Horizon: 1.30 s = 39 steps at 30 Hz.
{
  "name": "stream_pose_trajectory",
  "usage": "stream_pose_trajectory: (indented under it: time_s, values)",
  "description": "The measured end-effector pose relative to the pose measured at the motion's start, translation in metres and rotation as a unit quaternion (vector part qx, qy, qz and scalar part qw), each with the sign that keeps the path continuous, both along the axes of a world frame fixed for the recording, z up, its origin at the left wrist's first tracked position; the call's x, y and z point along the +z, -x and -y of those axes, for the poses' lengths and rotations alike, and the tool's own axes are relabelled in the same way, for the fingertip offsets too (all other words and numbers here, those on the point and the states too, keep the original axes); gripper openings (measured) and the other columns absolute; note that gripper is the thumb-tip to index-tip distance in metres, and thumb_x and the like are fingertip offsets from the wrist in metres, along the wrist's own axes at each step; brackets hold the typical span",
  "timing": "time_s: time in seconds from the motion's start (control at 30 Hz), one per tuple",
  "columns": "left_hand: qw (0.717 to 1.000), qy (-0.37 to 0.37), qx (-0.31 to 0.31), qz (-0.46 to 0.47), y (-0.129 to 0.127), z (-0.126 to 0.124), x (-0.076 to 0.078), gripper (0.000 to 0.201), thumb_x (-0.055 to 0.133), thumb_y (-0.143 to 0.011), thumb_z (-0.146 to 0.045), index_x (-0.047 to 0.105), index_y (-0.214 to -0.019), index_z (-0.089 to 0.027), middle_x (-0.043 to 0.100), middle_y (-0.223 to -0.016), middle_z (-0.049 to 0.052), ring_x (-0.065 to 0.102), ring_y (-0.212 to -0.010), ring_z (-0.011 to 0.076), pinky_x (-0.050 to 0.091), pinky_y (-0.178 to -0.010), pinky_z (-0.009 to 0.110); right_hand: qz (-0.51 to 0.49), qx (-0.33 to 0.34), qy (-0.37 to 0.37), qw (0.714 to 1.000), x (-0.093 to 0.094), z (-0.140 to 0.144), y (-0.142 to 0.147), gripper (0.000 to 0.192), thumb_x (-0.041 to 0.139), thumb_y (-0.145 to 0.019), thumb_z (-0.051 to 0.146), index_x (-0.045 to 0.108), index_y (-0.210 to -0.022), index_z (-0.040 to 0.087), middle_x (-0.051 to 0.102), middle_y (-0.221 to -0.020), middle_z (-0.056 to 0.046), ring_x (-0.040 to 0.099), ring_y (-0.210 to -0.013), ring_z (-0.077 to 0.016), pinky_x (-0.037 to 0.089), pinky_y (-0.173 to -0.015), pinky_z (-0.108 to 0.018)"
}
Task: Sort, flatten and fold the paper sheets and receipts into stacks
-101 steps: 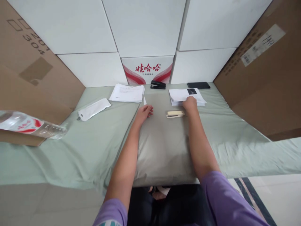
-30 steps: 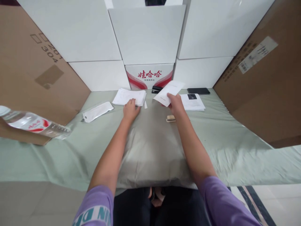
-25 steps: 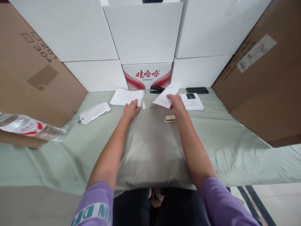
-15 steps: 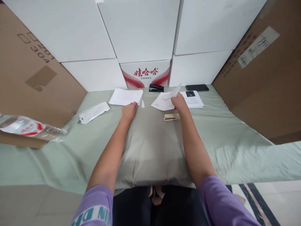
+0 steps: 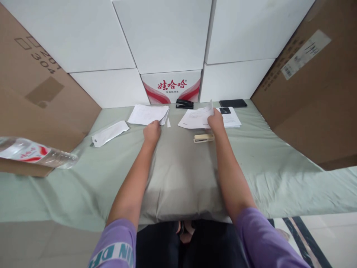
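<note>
White boxes (image 5: 164, 37) back our cloth-covered surface (image 5: 184, 178). From the head view, our left hand (image 5: 152, 133) touches a paper stack's (image 5: 146, 113) near corner, its grip unclear; our right hand (image 5: 216, 120) holds a curled sheet (image 5: 193, 119), with a cream stapler (image 5: 203, 138) just nearer us.

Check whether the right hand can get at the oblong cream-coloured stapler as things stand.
Probably not straight away: the right hand is gripping white printed paper. Otherwise the way looks free: the cream-coloured stapler lies uncovered, just on the body side of that hand.
</note>
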<state>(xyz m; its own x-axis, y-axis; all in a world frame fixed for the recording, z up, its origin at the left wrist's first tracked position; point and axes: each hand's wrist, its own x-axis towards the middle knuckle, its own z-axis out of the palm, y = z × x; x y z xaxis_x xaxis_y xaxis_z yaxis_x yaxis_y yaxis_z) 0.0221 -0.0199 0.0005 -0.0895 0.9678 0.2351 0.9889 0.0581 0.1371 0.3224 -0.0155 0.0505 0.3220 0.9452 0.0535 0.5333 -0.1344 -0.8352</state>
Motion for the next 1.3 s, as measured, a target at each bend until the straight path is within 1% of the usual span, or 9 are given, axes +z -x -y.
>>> stream_pose_trajectory:
  time_s: [0.17,0.3,0.47,0.6,0.73,0.87,1.0,1.13,1.3]
  values:
    - [0.999,-0.038,-0.004,-0.038,-0.001,0.009,0.003,0.039,0.029,-0.104,-0.027,0.064,-0.116,-0.016,0.071,-0.11,0.019,0.067,-0.103,0.0322,0.043,-0.074,0.036,-0.194,0.007,-0.098,0.976,-0.004,-0.011,0.005,0.054,0.049,-0.072,0.014,0.063,-0.124,0.018,0.069,-0.109,-0.011,0.068,-0.082,-0.0234,0.065,-0.064,-0.042]
    - [0.995,-0.051,-0.062,-0.056,-0.006,0.029,0.003,0.035,0.034,-0.102,-0.025,0.066,-0.112,-0.015,0.072,-0.104,0.018,0.068,-0.1,0.0311,0.043,-0.077,0.037,-0.297,0.01,-0.127,0.946,0.0,-0.014,0.011,0.05,0.052,-0.068,0.015,0.064,-0.116,0.019,0.07,-0.103,-0.01,0.069,-0.084,-0.0244,0.065,-0.063,-0.043]
    - [0.988,-0.051,-0.136,0.049,-0.001,0.056,0.004,0.04,0.038,-0.103,-0.043,0.07,-0.111,-0.02,0.075,-0.102,0.014,0.069,-0.1,0.0304,0.045,-0.082,0.038,-0.34,0.04,-0.12,0.932,0.003,-0.014,0.021,0.046,0.054,-0.067,0.014,0.063,-0.113,0.02,0.07,-0.096,-0.009,0.069,-0.091,-0.0271,0.066,-0.064,-0.044]
    - [0.975,-0.084,-0.003,0.207,0.028,0.047,0.003,0.049,0.035,-0.102,-0.05,0.066,-0.123,-0.019,0.071,-0.124,0.017,0.064,-0.117,0.0331,0.045,-0.096,0.041,-0.331,0.076,-0.104,0.935,-0.001,-0.014,0.042,0.046,0.052,-0.067,0.013,0.063,-0.111,0.019,0.07,-0.093,-0.008,0.069,-0.09,-0.0284,0.066,-0.068,-0.051]
    - [0.963,-0.049,0.125,0.233,0.058,0.024,-0.007,0.059,0.058,-0.091,-0.05,0.059,-0.133,-0.009,0.062,-0.136,0.029,0.054,-0.13,0.0438,0.039,-0.106,0.054,-0.26,0.123,-0.083,0.954,-0.012,-0.008,0.079,0.046,0.05,-0.068,0.014,0.062,-0.112,0.02,0.071,-0.102,-0.009,0.068,-0.097,-0.0308,0.062,-0.083,-0.061]
    - [0.927,-0.068,0.123,0.348,0.079,0.011,-0.019,0.045,0.053,-0.095,-0.046,0.063,-0.127,-0.016,0.068,-0.128,0.02,0.061,-0.124,0.0353,0.043,-0.105,0.048,-0.122,0.168,-0.078,0.975,-0.028,0.006,0.121,0.047,0.053,-0.069,0.011,0.06,-0.114,0.021,0.07,-0.113,-0.011,0.062,-0.115,-0.0349,0.047,-0.108,-0.065]
    - [0.867,-0.091,0.135,0.472,0.093,0.01,-0.021,0.038,0.061,-0.09,-0.041,0.065,-0.119,-0.017,0.073,-0.108,0.012,0.07,-0.099,0.0253,0.053,-0.087,0.035,-0.049,0.159,-0.03,0.986,-0.043,0.019,0.145,0.056,0.05,-0.073,0.01,0.055,-0.128,0.02,0.068,-0.113,-0.014,0.061,-0.116,-0.0383,0.043,-0.108,-0.066]
    - [0.819,-0.018,0.094,0.566,0.093,0.02,-0.013,0.044,0.073,-0.078,-0.031,0.067,-0.117,-0.013,0.073,-0.086,0.008,0.069,-0.073,0.0207,0.053,-0.068,0.031,-0.054,0.131,-0.048,0.989,-0.055,0.023,0.149,0.052,0.046,-0.076,0.012,0.055,-0.127,0.021,0.068,-0.113,-0.013,0.059,-0.116,-0.0366,0.043,-0.108,-0.063]
    - [0.79,0.023,-0.007,0.612,0.089,0.03,-0.008,0.041,0.077,-0.07,-0.023,0.069,-0.108,-0.012,0.076,-0.084,0.007,0.07,-0.073,0.0218,0.056,-0.069,0.033,-0.114,0.141,-0.117,0.976,-0.066,0.018,0.146,0.046,0.043,-0.078,0.018,0.058,-0.122,0.021,0.067,-0.121,-0.011,0.059,-0.116,-0.0311,0.043,-0.11,-0.057]
